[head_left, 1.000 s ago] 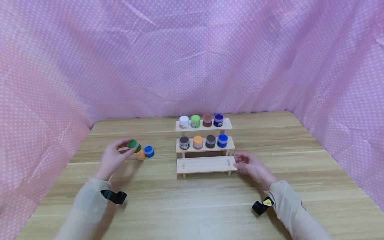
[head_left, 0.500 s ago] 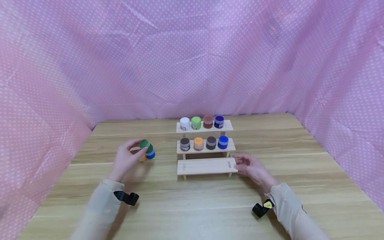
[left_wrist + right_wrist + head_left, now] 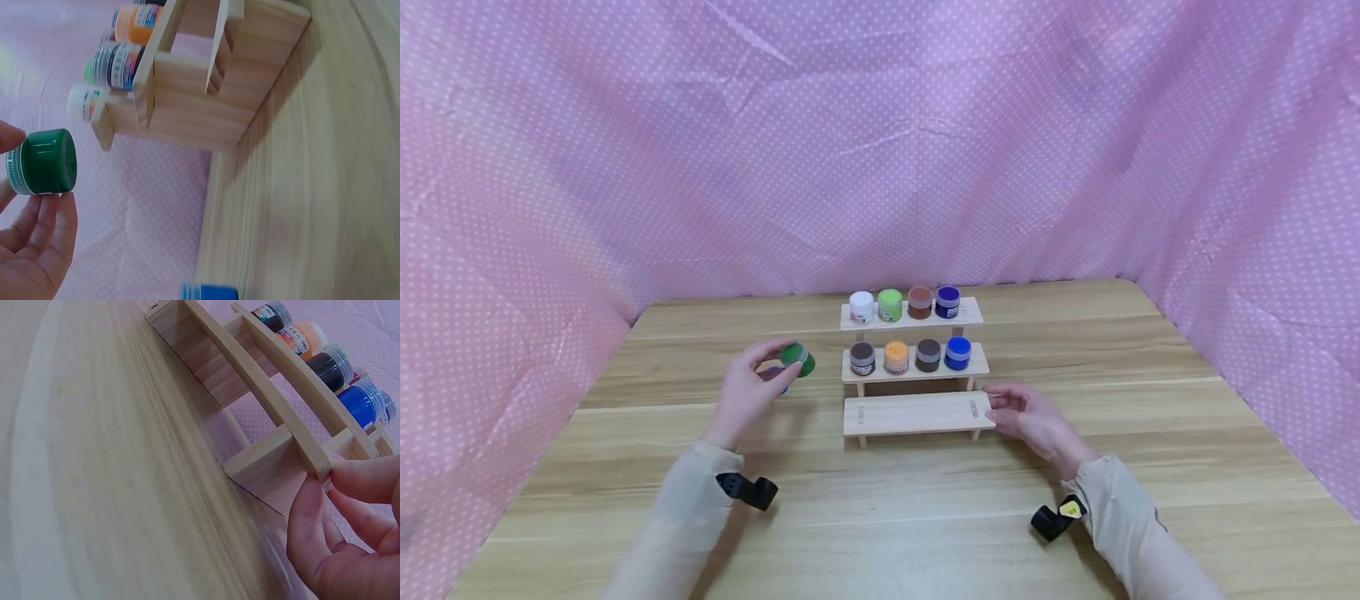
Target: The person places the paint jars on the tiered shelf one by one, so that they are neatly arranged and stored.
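Note:
Fingers and thumb of my left hand [image 3: 748,396] grip a green paint jar [image 3: 798,359] by its sides, held up in the air left of the wooden tiered rack [image 3: 910,414]. In the left wrist view the green jar [image 3: 50,161] is tipped on its side. My right hand [image 3: 1036,423] pinches the right end of the rack's lowest shelf between thumb and fingers, as the right wrist view shows at the shelf's corner [image 3: 319,464]. A blue paint jar [image 3: 215,292] stands on the table, mostly hidden behind my left hand in the head view.
On the middle shelf stand two dark jars, an orange jar [image 3: 896,357] and a blue jar [image 3: 957,353]. White [image 3: 862,307], light green [image 3: 890,305], brown [image 3: 920,303] and dark blue [image 3: 947,302] jars line the top shelf. A pink dotted cloth [image 3: 880,150] hangs behind the table.
My left hand has carried the green jar rightward toward the rack, passing in front of the orange and blue jars on the table. The right hand has stayed at the shelf's end.

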Demonstrator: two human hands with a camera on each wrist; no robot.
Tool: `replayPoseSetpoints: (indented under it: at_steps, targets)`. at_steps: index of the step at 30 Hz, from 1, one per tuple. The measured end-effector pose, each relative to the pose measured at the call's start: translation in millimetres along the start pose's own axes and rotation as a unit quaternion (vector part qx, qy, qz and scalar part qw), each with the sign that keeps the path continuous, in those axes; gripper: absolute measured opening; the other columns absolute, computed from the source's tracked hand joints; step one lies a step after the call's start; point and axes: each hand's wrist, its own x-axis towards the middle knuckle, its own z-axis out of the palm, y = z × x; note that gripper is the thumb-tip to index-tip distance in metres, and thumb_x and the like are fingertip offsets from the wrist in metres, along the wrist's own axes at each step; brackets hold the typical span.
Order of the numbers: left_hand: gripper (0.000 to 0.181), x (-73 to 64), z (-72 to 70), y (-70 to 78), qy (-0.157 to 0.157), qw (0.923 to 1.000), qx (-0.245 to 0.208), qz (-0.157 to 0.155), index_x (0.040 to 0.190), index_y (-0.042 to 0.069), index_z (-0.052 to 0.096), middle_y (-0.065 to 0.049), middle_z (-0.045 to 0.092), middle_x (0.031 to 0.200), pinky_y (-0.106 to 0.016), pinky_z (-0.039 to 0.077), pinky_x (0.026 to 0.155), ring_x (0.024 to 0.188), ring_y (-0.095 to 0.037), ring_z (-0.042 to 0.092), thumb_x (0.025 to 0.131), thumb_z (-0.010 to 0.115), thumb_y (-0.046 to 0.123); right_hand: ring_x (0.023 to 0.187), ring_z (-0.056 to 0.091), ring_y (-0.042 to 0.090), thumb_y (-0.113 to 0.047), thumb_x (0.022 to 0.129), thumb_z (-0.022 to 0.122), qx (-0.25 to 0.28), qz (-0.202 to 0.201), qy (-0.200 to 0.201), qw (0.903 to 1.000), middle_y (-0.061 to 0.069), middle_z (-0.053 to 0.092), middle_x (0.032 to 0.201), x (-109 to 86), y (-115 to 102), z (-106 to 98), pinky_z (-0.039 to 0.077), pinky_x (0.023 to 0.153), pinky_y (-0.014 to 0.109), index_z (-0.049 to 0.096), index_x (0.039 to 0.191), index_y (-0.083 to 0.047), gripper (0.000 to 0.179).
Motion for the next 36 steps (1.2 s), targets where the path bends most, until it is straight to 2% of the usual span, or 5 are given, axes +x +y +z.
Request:
replayPoseSetpoints:
  at_steps: [7,14,23,27,36]
  targets:
    - [0.035,3.0,17.1,8.1,-0.018,0.9998,-0.003,-0.004,0.117,0.005,0.062,-0.013,0.059,0.114,-0.014,0.052,0.078,0.105,-0.022,0.055,0.084,0.068,0.012,0.090,0.054,0.009,0.001,0.087,0.057,-0.005,-0.003,0.002,1.0000,0.010,0.054,0.110,-0.8,0.1,0.1,0.052,0.080,0.021,0.037,0.135,0.006,0.052]
    - [0.035,2.0,30.6,13.4,-0.028,0.9994,-0.019,0.004,0.118,0.005,0.061,-0.013,0.059,0.113,-0.018,0.054,0.080,0.105,-0.022,0.056,0.084,0.068,0.010,0.090,0.054,0.009,0.001,0.088,0.057,-0.008,-0.002,0.002,1.0000,0.011,0.053,0.111,-2.3,-0.3,0.1,0.052,0.080,0.021,0.037,0.136,0.005,0.052]
    - [0.034,-1.2,44.8,21.6,-0.032,0.9989,-0.030,0.016,0.116,0.004,0.062,-0.013,0.059,0.111,-0.020,0.055,0.080,0.103,-0.022,0.056,0.083,0.069,0.010,0.089,0.055,0.008,0.000,0.087,0.058,-0.001,-0.005,-0.005,1.0000,0.005,0.055,0.106,-2.4,2.7,-2.7,0.052,0.079,0.020,0.038,0.135,0.005,0.052]
    - [0.034,-3.0,48.2,24.9,-0.036,0.9987,-0.032,0.015,0.117,0.007,0.062,-0.010,0.059,0.113,-0.022,0.055,0.081,0.105,-0.022,0.056,0.084,0.068,0.012,0.090,0.055,0.008,0.000,0.087,0.057,0.009,-0.008,-0.010,0.9999,0.005,0.054,0.106,-2.7,4.2,-3.0,0.052,0.079,0.019,0.037,0.135,0.005,0.052]
    - [0.034,-1.2,45.9,30.2,-0.036,0.9988,-0.014,0.029,0.117,0.008,0.062,-0.010,0.060,0.116,-0.028,0.055,0.083,0.106,-0.021,0.056,0.084,0.068,0.014,0.090,0.055,0.008,0.000,0.088,0.056,0.007,-0.015,-0.011,0.9998,0.005,0.054,0.106,-0.7,2.3,-1.8,0.052,0.079,0.019,0.037,0.135,0.006,0.052]
